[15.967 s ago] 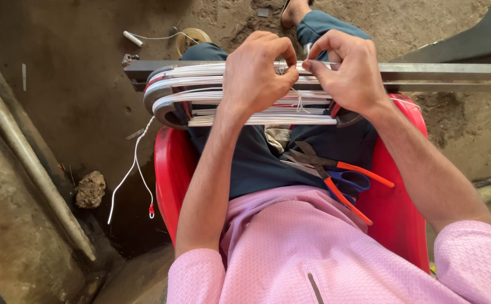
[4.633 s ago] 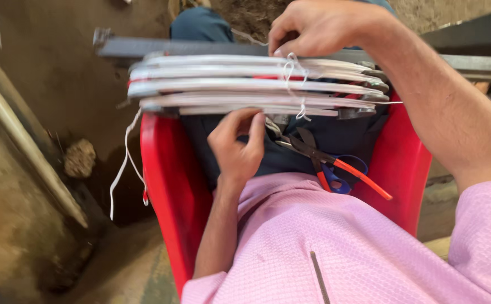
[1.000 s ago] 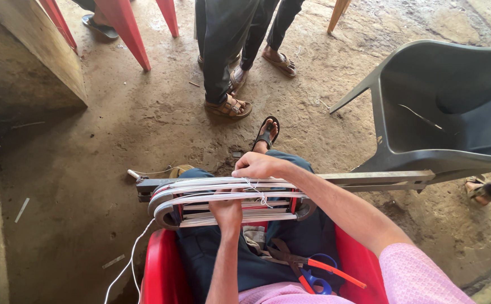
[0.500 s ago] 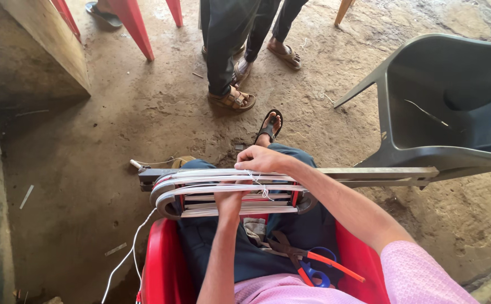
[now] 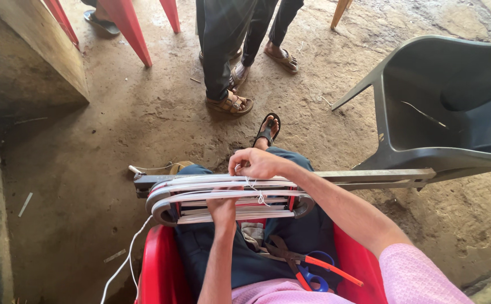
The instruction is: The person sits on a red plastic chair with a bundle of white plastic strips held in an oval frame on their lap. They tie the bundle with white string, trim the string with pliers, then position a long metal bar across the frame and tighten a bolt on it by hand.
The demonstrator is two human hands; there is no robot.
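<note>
Right hand (image 5: 257,163) pinches white string (image 5: 254,188) atop the coil (image 5: 223,197), steadying it; left hand (image 5: 223,208) grips the coil underneath, fingers apparently closed, partly hidden.

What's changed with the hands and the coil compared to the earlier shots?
The left hand dropped off the top of the white coil bundle, went to the lap, and now presses the bundle's near side. The right hand stayed on top at the string. Bundle and pliers stayed put.
</note>
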